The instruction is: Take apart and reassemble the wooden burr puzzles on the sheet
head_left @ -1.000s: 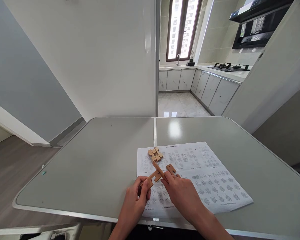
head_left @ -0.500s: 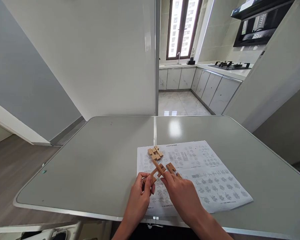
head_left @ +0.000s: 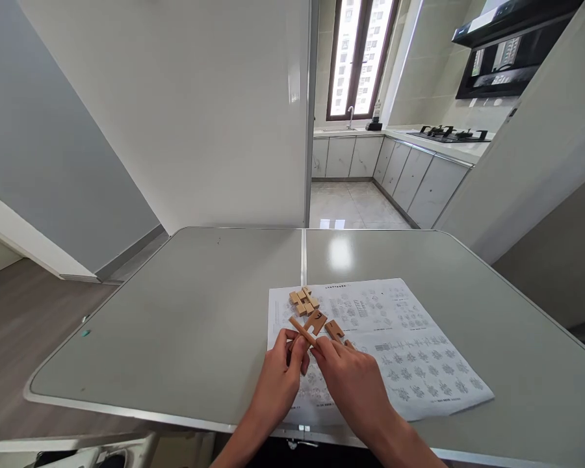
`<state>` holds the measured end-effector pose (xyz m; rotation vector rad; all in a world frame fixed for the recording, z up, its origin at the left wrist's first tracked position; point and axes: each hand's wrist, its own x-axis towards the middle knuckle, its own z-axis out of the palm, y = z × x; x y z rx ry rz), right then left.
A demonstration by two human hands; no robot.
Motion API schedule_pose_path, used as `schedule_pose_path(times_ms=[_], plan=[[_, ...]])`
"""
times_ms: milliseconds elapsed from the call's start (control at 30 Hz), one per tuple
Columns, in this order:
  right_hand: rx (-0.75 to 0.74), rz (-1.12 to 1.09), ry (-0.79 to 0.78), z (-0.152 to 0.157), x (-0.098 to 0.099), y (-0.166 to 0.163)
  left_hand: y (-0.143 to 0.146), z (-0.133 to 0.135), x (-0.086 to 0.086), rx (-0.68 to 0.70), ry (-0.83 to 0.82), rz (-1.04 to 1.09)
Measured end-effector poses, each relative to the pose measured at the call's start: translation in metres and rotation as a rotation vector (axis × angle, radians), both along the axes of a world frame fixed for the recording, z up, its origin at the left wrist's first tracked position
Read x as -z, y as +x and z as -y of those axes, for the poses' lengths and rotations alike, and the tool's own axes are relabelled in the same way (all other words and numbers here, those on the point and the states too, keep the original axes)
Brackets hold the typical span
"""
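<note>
Both of my hands meet over a printed instruction sheet (head_left: 400, 351) on a grey folding table (head_left: 185, 325). My left hand (head_left: 280, 383) pinches a notched wooden puzzle piece (head_left: 308, 329) that crosses another stick. My right hand (head_left: 353, 383) has its fingers closed on the same crossed wooden pieces from the right. A small cluster of joined wooden blocks (head_left: 303, 301) lies on the sheet just beyond them. One more notched wooden piece (head_left: 335, 330) rests on the paper beside my right fingers.
The table's centre seam (head_left: 302, 257) runs away from me. A white partition wall (head_left: 199, 117) stands behind the table. A kitchen with grey cabinets (head_left: 419, 175), a hob and a window lies beyond on the right. Wooden floor shows at the left.
The crossed wooden pieces have been turned and lifted slightly in my fingers. My left hand has shifted right and forward, closer to my right hand.
</note>
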<state>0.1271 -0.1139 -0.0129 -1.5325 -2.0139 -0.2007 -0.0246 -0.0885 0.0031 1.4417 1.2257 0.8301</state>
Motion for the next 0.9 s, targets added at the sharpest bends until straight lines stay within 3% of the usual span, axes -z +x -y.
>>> schedule_pose_path(times_ms=[200,633,733,833,900], plan=[[-0.011,-0.027,0.005,0.002,0.002,0.0,-0.005,0.003,0.003,0.086,-0.038,0.021],[-0.039,-0.013,0.005,0.002,0.002,-0.003,-0.006,0.0,0.004,0.082,-0.03,0.063],[-0.117,-0.137,-0.066,0.003,-0.003,0.007,-0.01,0.0,0.005,0.083,-0.016,0.122],[-0.244,-0.263,-0.248,0.004,-0.008,0.028,-0.015,-0.001,0.008,0.119,-0.045,0.21],[-0.167,-0.343,-0.311,0.003,-0.007,0.043,-0.018,-0.002,0.012,0.129,-0.076,0.27]])
